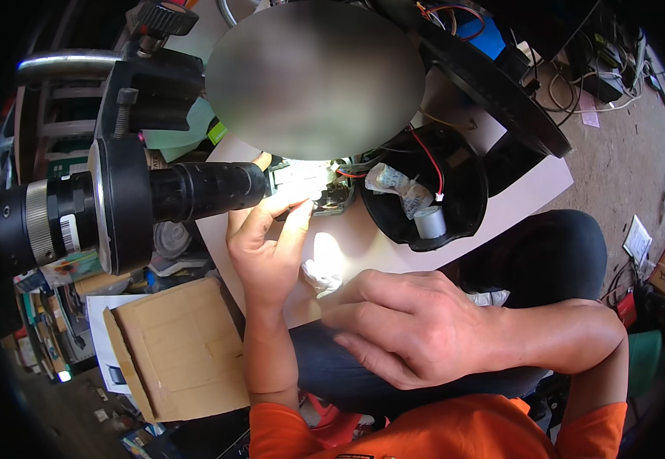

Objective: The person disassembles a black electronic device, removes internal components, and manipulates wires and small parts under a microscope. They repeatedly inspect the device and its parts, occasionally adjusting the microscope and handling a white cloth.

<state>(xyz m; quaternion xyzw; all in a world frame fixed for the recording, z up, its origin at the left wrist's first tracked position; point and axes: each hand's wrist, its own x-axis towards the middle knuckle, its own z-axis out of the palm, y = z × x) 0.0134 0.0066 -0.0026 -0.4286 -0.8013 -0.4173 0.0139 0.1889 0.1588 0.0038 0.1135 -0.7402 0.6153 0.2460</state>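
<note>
A small green circuit board with metal parts (313, 187), washed out by bright light, sits at the far edge of the pale flat worktop (531, 187), right at the tip of a long black microscope-style lens tube (195, 190). The left hand (267, 249) stands upright beside it, thumb and fingers (290, 200) pinched on the near edge of the board, apparently to steady it under the lens and in the light. The right hand (412, 325) lies palm-down across the lap, fingers loosely together and stretched toward a crumpled white scrap of tissue (321, 277) on the worktop edge; whether it touches the scrap I cannot tell, and it grips nothing visible. Just right of the board lies an open round black plastic housing (466, 183), with red wires and a grey cylindrical capacitor (429, 222) inside, close enough that the wires reach the board. A flat brown cardboard piece (183, 348) lies lower left.
</note>
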